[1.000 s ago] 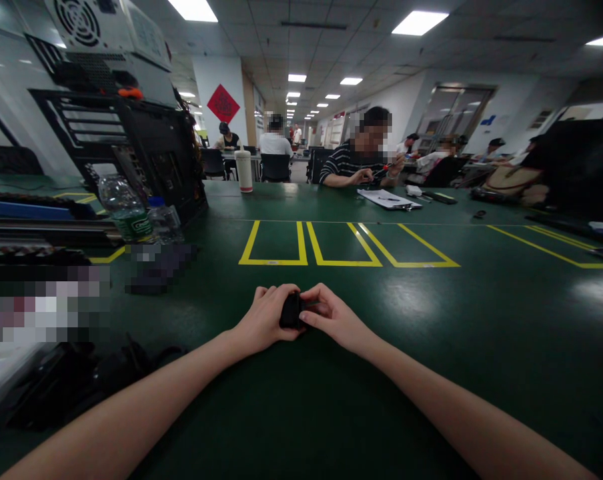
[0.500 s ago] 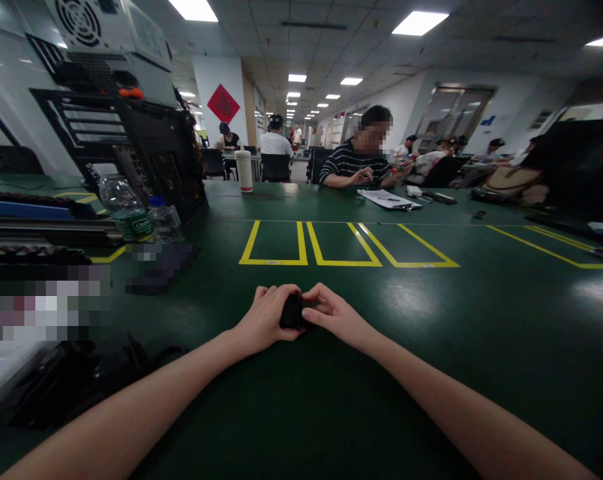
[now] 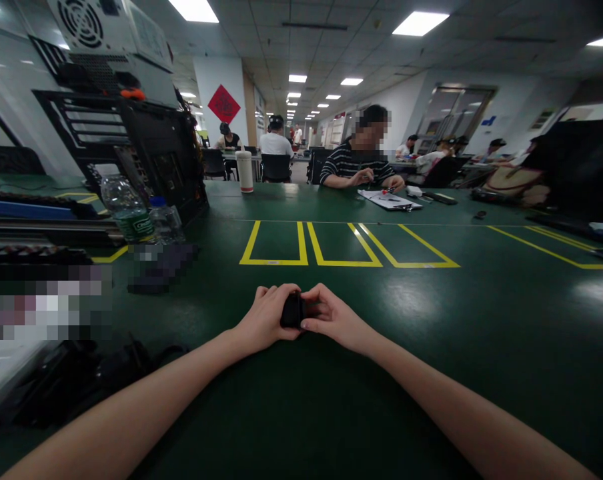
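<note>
Between my two hands is a small black box-like object [image 3: 292,311], just above or on the green table [image 3: 301,407]; its exact kind is too dark to make out. My left hand [image 3: 266,313] is wrapped round its left side, fingers over the top and thumb below. My right hand [image 3: 334,319] grips the object's right edge, with fingertips at the top and the thumb at the lower corner. The right hand's other fingers curl behind and are partly hidden.
Yellow tape outlines [image 3: 274,262] mark the table ahead. On the left stand a water bottle [image 3: 124,207], a smaller blue-capped bottle [image 3: 166,223] and a black computer case [image 3: 166,153]. Black cables [image 3: 101,373] lie nearer. Across the table, a person in a striped top [image 3: 349,167] sits by a clipboard [image 3: 389,199].
My right thumb has slid down to the object's lower right corner, and the right fingers have opened slightly. My left hand stays put. The person across lowered a hand toward the clipboard.
</note>
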Motion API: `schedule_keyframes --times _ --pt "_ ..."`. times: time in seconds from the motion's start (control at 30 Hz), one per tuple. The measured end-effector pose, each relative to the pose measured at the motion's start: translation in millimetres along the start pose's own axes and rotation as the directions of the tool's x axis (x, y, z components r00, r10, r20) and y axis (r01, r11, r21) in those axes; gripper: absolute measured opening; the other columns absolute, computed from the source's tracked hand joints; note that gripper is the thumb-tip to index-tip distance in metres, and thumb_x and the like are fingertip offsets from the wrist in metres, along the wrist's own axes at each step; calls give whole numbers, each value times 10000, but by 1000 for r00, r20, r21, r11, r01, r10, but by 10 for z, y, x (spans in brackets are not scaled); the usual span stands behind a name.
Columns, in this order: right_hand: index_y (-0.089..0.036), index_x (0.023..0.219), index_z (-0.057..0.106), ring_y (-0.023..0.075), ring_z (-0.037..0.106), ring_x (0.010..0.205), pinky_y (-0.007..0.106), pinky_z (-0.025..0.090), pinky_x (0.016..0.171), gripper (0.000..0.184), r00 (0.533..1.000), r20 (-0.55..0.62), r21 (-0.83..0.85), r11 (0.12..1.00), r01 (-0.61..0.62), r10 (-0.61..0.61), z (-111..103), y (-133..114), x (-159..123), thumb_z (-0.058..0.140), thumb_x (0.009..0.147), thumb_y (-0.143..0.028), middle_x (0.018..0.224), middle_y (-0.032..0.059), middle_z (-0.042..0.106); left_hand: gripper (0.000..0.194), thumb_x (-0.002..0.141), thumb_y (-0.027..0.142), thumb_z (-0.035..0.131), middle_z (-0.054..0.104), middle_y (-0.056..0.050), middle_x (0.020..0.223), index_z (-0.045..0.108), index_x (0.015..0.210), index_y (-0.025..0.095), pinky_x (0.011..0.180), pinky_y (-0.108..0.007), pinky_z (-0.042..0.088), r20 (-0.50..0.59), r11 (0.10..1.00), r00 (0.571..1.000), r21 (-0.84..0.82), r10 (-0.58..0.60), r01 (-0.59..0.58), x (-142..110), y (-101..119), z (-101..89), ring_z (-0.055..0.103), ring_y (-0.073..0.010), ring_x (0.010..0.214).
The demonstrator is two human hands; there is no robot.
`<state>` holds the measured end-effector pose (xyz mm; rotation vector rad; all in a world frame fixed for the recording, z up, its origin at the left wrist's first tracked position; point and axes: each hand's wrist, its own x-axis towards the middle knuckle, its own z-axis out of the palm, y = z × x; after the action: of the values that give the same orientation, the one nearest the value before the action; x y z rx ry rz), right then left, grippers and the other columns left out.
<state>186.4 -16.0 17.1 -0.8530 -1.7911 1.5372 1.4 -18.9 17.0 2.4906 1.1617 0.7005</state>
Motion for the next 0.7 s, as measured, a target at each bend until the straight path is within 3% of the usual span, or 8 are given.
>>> schedule_keyframes --times 0.2,0.37,0.57,0.7 --pt "-204 923 450 165 532 916 353 464 787 208 998 -56 -6 1000 5 -5 10 38 24 541 751 -277 973 15 503 549 635 326 648 514 -30 1025 357 1092 235 798 -349 292 -36 999 999 29 -23 24 26 -63 86 492 -224 926" --pt "-211 958 452 170 531 922 357 459 796 236 996 -89 -37 999 3 -6 14 53 45 543 750 -279 993 22 494 577 615 324 661 516 -30 1016 354 1094 228 792 -348 291 -62 998 998 50 -24 27 35 -92 124 492 -224 912" --pt "-203 972 442 170 524 947 366 445 823 289 1000 -12 7 1000 4 -3 -8 29 18 580 721 -246 1020 26 490 537 645 308 641 510 -36 1030 359 1094 226 794 -350 299 -28 999 999 31 -15 16 21 -48 65 491 -223 917" --pt "-205 943 442 161 527 942 349 448 818 267 999 -32 38 999 26 -25 3 48 16 584 718 -230 994 14 496 545 646 322 638 507 -41 1033 354 1101 228 794 -356 298 -21 999 999 30 -25 26 21 -40 53 488 -229 921"
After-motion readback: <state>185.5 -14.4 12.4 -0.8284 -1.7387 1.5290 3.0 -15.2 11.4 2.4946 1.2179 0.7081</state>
